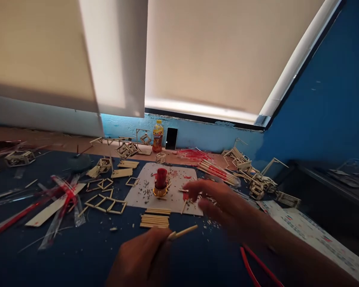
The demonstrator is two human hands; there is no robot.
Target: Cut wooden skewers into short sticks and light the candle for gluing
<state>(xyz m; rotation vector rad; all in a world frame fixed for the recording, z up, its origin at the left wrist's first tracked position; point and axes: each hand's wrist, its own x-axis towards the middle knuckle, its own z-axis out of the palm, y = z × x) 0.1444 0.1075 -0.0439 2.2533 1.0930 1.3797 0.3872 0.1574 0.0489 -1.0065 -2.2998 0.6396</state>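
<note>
My left hand [143, 257] is low in the middle, fingers closed on a thin pale wooden stick [184, 231] that points right. My right hand [219, 207] reaches forward over the dark blue table, blurred by motion, fingers partly spread, above loose sticks at the edge of a white sheet [179, 199]. A red candle in a brass holder [160, 183] stands on that sheet. A stack of cut sticks [155, 220] lies just in front of the sheet.
Stick squares [106, 203] and small stick frames [257, 183] lie across the table. A yellow bottle [157, 136] and a black phone [171, 138] stand by the blue wall. Clear red-marked wrappers [62, 199] lie left. Red-handled pliers [254, 267] lie right.
</note>
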